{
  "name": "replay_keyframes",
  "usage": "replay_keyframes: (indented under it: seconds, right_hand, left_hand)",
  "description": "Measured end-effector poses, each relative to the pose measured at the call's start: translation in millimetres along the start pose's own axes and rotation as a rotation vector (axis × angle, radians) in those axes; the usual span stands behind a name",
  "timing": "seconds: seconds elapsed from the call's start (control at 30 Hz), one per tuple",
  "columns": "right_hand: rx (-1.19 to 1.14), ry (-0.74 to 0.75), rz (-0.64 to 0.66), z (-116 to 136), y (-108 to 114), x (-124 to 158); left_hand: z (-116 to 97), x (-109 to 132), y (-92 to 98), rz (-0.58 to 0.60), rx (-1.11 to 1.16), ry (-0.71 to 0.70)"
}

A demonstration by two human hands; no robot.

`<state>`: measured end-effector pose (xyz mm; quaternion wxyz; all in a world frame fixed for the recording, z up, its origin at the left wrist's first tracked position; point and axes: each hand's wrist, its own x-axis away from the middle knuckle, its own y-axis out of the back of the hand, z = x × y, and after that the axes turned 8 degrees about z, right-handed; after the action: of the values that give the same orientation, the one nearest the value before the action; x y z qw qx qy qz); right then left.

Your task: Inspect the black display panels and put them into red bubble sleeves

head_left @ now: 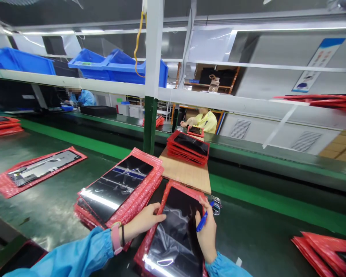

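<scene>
The right hand (207, 231) is holding a pen (202, 223) at the right edge of the screen (175, 231); the left hand (145, 221), slightly spread, is touching the other edge, presumably for steadying. The screen is lying on red wrap (181, 186), looking black, glossy and reflective, beside a stack (123, 188) on the bench (245, 231).

The near panel (175, 227) lay on the table (256, 238), with the left hand (145, 219) at its left edge and the right hand (206, 231), with the pen (202, 223) in it, at its right edge. Just to its left was 1 panel stack (118, 188), and farther left, 1 lone panel (46, 167). Behind it was the board (187, 174), with 1 more stack (188, 148) upon it. The packet pile (323, 252) lay well to its right.
</scene>
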<state>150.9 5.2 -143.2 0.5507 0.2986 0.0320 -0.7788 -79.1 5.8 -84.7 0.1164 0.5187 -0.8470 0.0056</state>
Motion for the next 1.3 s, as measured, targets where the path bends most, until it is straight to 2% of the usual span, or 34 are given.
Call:
replay_keyframes:
  seconds: [0.13, 0.23, 0.33, 0.43, 0.5, 0.57, 0.7, 0.8, 0.93, 1.17, 1.3]
  right_hand:
    - [0.001, 0.012, -0.019, -3.2, 0.6, 0.1]
    - [-0.020, 0.029, -0.027, 0.3, 4.7, 0.4]
    - [-0.049, 0.062, -0.023, 8.8, 16.3, -1.2]
    - [-0.024, 0.147, -0.067, 12.3, 34.7, -6.5]
    - [0.089, 0.232, -0.107, 5.0, 48.5, -11.7]
    - [0.293, 0.333, -0.100, -11.6, 60.9, -17.0]
    - [0.730, 0.506, 0.084, -54.9, 75.3, -23.4]
    - [0.886, 0.553, 0.159, -73.0, 77.7, -23.9]
    - [0.924, 0.506, 0.116, -72.9, 78.9, -25.8]
    - [0.913, 0.508, 0.132, -62.2, 81.5, -32.5]
    - [0.907, 0.476, 0.168, -57.1, 83.9, -32.2]
  left_hand:
    - [-31.1, 3.8, -15.8, 0.032, 0.100, -0.039]
    - [-42.1, 0.8, -25.1, 0.040, 0.146, -0.039]
    - [-48.6, 0.7, -14.8, 0.024, 0.145, -0.061]
    - [-59.9, 9.8, 23.0, -0.072, 0.139, -0.102]
    - [-69.8, 20.2, 60.5, -0.112, 0.147, -0.133]
    - [-77.9, 31.5, 102.0, -0.103, 0.168, -0.128]
    - [-77.0, 47.4, 172.8, -0.136, 0.204, -0.076]
    - [-64.1, 50.1, 200.9, -0.178, 0.196, -0.037]
    - [-50.0, 48.7, 211.7, -0.245, 0.153, -0.026]
    - [-40.8, 48.5, 217.0, -0.454, -0.002, -0.054]
    - [-26.0, 37.1, 205.7, -0.436, -0.014, 0.045]
